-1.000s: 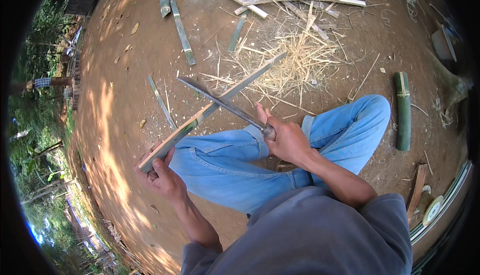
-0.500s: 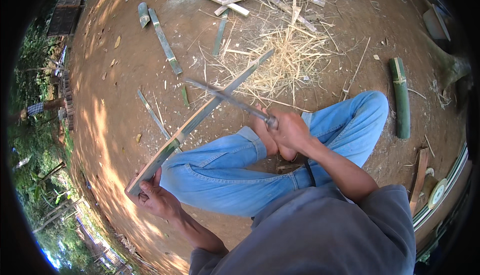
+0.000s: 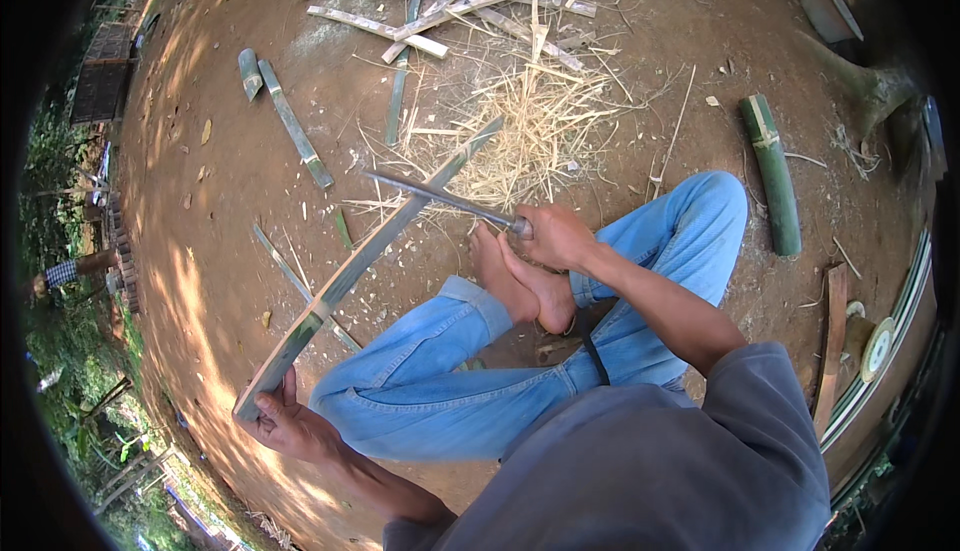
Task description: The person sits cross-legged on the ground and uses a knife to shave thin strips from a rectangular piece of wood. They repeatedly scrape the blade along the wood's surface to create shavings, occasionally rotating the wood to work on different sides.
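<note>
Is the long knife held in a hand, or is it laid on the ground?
Held: the right hand is closed around one end of the knife, which crosses the bamboo strip in view.

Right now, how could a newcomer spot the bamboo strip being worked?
Start at the blue jeans. Left of them, the left hand grips one end of a long strip slanting up toward the pale shavings. Unlike the loose strips, it is held, with the knife crossing it.

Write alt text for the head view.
A left hand grips a long, flat, green bamboo strip by its near end while the right hand holds a long grey metal knife across it; thin pale shavings lie on brown earth.
</note>
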`<state>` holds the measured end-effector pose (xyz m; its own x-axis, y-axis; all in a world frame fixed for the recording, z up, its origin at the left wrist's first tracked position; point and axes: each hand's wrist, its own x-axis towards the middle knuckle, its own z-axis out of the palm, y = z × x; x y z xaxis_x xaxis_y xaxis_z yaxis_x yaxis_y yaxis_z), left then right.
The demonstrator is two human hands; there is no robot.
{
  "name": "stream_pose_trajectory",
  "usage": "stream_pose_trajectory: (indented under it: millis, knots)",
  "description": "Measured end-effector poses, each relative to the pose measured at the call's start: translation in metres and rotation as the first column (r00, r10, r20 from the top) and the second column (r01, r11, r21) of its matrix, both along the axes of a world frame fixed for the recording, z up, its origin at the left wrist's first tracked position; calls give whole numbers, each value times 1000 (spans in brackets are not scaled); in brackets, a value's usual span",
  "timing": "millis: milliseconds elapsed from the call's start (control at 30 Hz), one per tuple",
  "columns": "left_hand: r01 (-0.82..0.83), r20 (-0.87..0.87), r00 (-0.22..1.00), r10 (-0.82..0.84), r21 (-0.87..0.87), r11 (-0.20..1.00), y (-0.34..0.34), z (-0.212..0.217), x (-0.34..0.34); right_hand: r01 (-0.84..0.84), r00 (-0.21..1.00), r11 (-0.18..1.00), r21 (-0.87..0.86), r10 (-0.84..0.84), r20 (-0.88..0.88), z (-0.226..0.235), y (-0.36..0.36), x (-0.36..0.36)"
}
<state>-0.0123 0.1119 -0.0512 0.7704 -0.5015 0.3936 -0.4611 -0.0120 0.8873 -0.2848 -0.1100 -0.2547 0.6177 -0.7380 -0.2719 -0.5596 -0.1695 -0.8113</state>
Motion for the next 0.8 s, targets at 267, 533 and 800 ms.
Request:
stream_pose_trajectory:
  millis: [267,533,800]
  knots:
    - [-26,-25,999,26,0,1000,-13,7,5,111,989,994,-18,-112,-98,-64,-24,0]
    - [-3,-73,997,2,-11,1000,-15,7,21,145,972,989,-9,-144,-188,-112,-53,-12]
    - [139,-277,929,-246,-356,924,-36,7,26,308,932,923,230,-244,-268,-103,-63,-22]
